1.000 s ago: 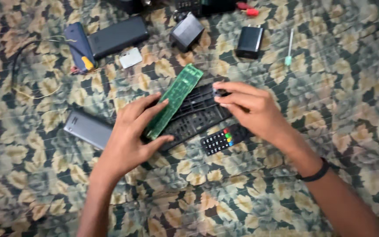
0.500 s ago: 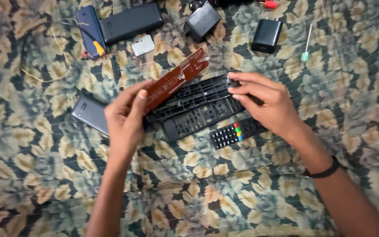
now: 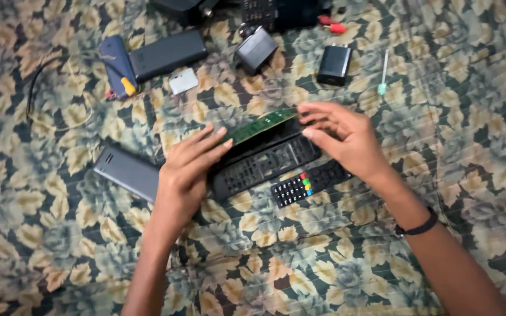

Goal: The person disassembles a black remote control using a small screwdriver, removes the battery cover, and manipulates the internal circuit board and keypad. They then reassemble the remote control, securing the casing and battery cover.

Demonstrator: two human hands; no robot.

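Since a moment ago I have turned the circuit board [image 3: 260, 124] green side up again, level over the black remote shell [image 3: 265, 164]. My left hand [image 3: 185, 169] pinches its near end and my right hand [image 3: 338, 137] its far end. I judge seating comes next, needing straight alignment.

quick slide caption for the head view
Both hands, left hand and right hand, hold a green circuit board over an opened black remote shell.
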